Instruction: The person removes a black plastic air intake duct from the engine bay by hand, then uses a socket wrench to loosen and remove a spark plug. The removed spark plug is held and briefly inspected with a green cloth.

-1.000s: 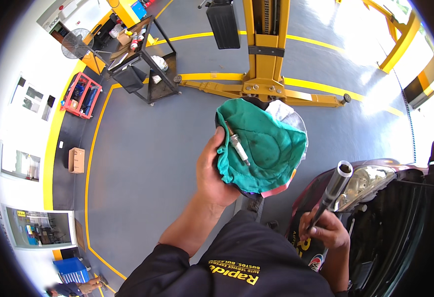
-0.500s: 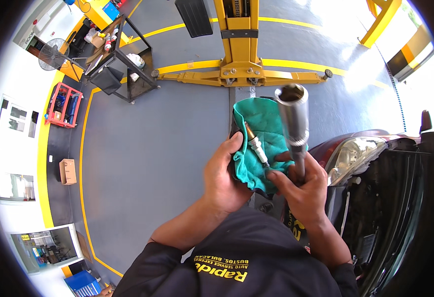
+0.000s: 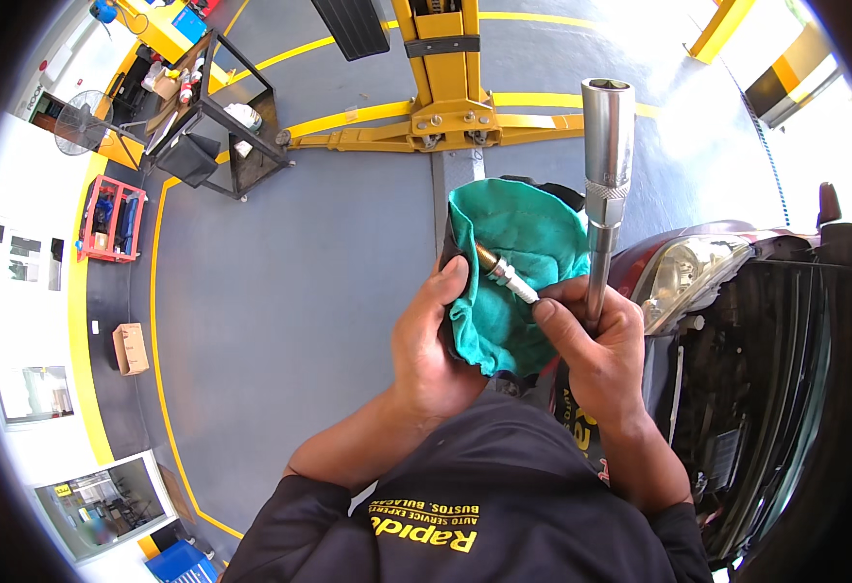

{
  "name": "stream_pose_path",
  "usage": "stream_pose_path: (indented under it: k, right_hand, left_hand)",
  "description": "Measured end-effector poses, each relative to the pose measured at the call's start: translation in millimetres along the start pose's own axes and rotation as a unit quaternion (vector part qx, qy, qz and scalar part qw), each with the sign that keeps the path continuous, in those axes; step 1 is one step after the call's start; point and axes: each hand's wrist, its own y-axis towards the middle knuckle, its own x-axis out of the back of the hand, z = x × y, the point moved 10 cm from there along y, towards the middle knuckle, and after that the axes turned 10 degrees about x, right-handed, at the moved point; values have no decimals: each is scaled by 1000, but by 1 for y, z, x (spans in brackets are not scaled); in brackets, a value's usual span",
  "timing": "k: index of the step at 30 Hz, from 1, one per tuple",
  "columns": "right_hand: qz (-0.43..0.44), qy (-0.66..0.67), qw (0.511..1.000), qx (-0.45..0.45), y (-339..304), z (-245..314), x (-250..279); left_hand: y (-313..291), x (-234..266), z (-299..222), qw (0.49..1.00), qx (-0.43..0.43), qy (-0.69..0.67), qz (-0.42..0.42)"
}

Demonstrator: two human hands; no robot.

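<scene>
My left hand (image 3: 436, 335) grips the near left edge of a green cloth (image 3: 489, 209) with a dark outer side, which is cupped like a shallow bowl. Its thumb presses on the rim. A spark plug (image 3: 515, 282) with a white insulator and a brownish threaded end lies slanted over the cloth. My right hand (image 3: 596, 350) pinches the plug's white end between thumb and forefinger. The same hand's fingers also hold the shaft of a long chrome socket on an extension (image 3: 609, 155), which stands up with its open end on top.
A car's headlight (image 3: 683, 272) and open engine bay (image 3: 756, 389) are close on my right. Ahead stands a yellow lift post (image 3: 443, 78) with low arms. A dark metal cart (image 3: 241, 146), a red trolley (image 3: 112, 219) and a cardboard box (image 3: 130, 348) are to the left.
My right thumb and forefinger have closed on the spark plug's white end. The socket has swung a little to the right and more upright. The view has shifted slightly.
</scene>
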Motion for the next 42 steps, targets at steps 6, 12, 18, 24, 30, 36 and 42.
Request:
stream_pose_path:
  k: [6,12,18,24,30,36,42]
  right_hand:
    - [8,-16,1000,6,-2,-6,1]
    - [17,9,999,-46,-2,-19,-1]
    - [40,46,995,-75,1,-30,-11]
    - [59,93,989,-94,2,-44,-22]
    - [71,125,985,-97,8,-45,-35]
    - [89,162,976,-111,13,-39,-50]
    - [123,208,961,-137,17,-29,-67]
  left_hand:
    - [-2,2,-4,1000,-11,-2,-14]
    - [-2,6,-9,1000,-12,-7,-15]
    - [0,23,-12,1000,-9,-27,-3]
    - [0,31,-18,999,-20,-26,-1]
    - [1,35,-25,998,-21,-51,25]
    - [-6,21,-45,994,-69,70,-37]
    - [-10,14,-58,986,-114,112,-51]
